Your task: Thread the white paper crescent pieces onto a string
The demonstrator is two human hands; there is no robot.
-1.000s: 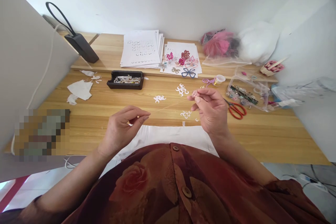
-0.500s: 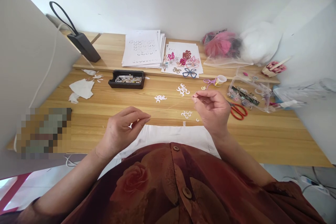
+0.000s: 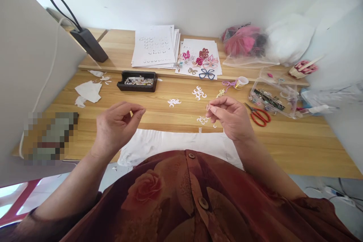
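Observation:
My left hand point(image 3: 120, 125) is over the left middle of the table, thumb and forefinger pinched together. Whatever lies between those fingertips is too fine to make out. My right hand point(image 3: 230, 118) pinches a small pale pinkish piece point(image 3: 208, 107), whose exact kind is not clear. Near the right hand lie several white paper crescents: one pile point(image 3: 199, 92) farther back, another pile point(image 3: 174, 102) to the left, and a loose group point(image 3: 202, 120) just beneath the fingertips. A white cloth point(image 3: 176, 138) lies along the table edge before me.
Orange-handled pliers point(image 3: 259, 116) and a clear box of beads and wires point(image 3: 292, 110) lie at right. A black tray point(image 3: 136, 87) holds beads. Paper stacks point(image 3: 154, 34) and finished flower ornaments point(image 3: 207, 74) rest on the raised shelf. Torn white paper point(image 3: 90, 90) is at left.
My left hand has moved left and slightly up, away from the right hand. The right hand has shifted a little right, still pinching the small piece. The view has tilted slightly.

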